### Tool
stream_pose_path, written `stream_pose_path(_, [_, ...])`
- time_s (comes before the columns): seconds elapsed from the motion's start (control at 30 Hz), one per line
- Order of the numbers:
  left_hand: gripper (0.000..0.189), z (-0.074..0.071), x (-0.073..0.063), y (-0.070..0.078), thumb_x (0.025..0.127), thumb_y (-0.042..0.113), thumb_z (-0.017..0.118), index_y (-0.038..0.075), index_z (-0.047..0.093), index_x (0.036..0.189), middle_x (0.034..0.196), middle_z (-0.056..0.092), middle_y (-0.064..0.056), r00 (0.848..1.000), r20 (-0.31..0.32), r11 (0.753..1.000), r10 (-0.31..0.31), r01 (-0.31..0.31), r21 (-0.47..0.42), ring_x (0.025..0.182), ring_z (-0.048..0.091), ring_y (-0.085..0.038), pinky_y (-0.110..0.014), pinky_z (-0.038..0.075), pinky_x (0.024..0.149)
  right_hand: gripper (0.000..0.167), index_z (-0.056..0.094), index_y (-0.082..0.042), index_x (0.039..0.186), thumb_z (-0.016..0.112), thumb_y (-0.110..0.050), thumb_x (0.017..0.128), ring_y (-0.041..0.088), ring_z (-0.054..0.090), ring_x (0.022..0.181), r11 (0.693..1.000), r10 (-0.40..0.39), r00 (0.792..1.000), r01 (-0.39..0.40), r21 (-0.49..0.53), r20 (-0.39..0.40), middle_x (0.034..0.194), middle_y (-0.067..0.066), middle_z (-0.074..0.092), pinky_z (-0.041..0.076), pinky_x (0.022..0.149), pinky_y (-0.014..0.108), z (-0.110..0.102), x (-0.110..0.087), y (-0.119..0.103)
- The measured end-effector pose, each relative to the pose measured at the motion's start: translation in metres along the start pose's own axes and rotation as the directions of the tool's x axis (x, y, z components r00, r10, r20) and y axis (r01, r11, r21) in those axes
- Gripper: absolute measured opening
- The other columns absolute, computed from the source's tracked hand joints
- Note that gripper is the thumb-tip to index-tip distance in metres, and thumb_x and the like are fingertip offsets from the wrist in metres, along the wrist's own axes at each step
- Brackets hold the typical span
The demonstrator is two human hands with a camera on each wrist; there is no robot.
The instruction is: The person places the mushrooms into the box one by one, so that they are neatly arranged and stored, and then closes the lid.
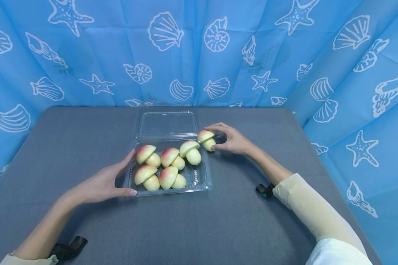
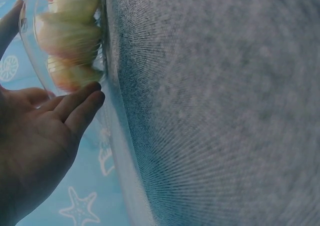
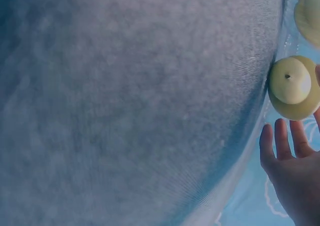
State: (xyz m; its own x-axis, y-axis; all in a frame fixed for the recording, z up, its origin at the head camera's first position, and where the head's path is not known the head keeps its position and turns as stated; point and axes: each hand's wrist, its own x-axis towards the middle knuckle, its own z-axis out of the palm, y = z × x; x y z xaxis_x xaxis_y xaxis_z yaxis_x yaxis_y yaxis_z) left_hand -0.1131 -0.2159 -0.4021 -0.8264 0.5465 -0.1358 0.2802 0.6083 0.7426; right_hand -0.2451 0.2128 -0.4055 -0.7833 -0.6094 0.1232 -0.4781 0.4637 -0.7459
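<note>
A clear plastic clamshell box (image 1: 203, 180) lies on the table with its lid (image 1: 169, 123) folded back. Inside it are several toy mushrooms (image 1: 168, 177), pale cream with red-tinted caps. My left hand (image 1: 101, 186) spans the box's left side, fingers fairly straight at the rim, thumb at the front corner. In the left wrist view, straight fingers (image 2: 82, 106) meet the box's wall. My right hand (image 1: 233, 140) pinches another toy mushroom (image 1: 208, 141) between thumb and fingers beside the box's back right corner. In the right wrist view, the stem end (image 3: 291, 81) of that mushroom shows.
A grey cloth covers the table (image 1: 185, 228). Black straps (image 1: 265, 190) hang at both wrists. Behind and to the right hangs a blue curtain (image 1: 192, 55) printed with white shells and starfish, close to the table's edges.
</note>
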Motion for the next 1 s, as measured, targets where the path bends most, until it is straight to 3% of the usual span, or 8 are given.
stream_pose_path(0.3, [0.115, -0.0005, 0.0002, 0.0013, 0.084, 0.046, 0.078, 0.013, -0.002, 0.161, 0.162, 0.014, -0.025, 1.0, 0.0, 1.0, -0.001, 0.001, 0.01, 0.14, 0.034, -0.045, -0.061, 0.033, 0.109, 0.074, 0.047, -0.014, 0.148, 0.082, -0.012, 0.082, 0.029, 0.054, 0.12, 0.996, 0.074, 0.997, -0.076, 0.039, 0.033, 0.136, 0.012, 0.051, 0.048, 0.1, 0.043, 0.0052, 0.005, 0.0034])
stream_pose_path(0.63, [0.116, -0.0008, 0.0014, 0.0031, 0.083, 0.045, 0.078, 0.013, -0.002, 0.16, 0.162, 0.014, -0.026, 1.0, 0.005, 1.0, -0.02, 0.02, 0.009, 0.139, 0.034, -0.046, -0.061, 0.032, 0.11, 0.071, 0.042, -0.011, 0.151, 0.075, -0.004, 0.088, 0.03, 0.063, 0.103, 0.975, 0.133, 0.99, -0.139, 0.171, 0.047, 0.133, 0.016, 0.055, 0.057, 0.072, 0.038, 0.007, 0.008, 0.0084])
stream_pose_path(0.8, [0.116, -0.0007, 0.0017, 0.003, 0.083, 0.045, 0.079, 0.012, -0.002, 0.16, 0.162, 0.013, -0.026, 1.0, 0.005, 1.0, -0.019, 0.019, 0.013, 0.139, 0.035, -0.047, -0.061, 0.032, 0.109, 0.069, 0.04, -0.004, 0.151, 0.072, -0.003, 0.09, 0.036, 0.062, 0.111, 0.976, 0.139, 0.99, -0.143, 0.163, 0.04, 0.14, 0.021, 0.05, 0.056, 0.072, 0.042, 0.0057, 0.0064, 0.0083])
stream_pose_path(1.0, [0.115, -0.0008, 0.0009, 0.0017, 0.085, 0.044, 0.078, 0.012, -0.002, 0.16, 0.163, 0.011, -0.023, 1.0, 0.006, 1.0, 0.001, -0.001, 0.013, 0.139, 0.035, -0.046, -0.061, 0.033, 0.109, 0.068, 0.041, -0.012, 0.152, 0.072, -0.011, 0.092, 0.03, 0.065, 0.105, 0.971, 0.147, 0.989, -0.151, 0.186, 0.033, 0.144, 0.015, 0.047, 0.056, 0.065, 0.038, 0.0025, -0.0002, 0.0068])
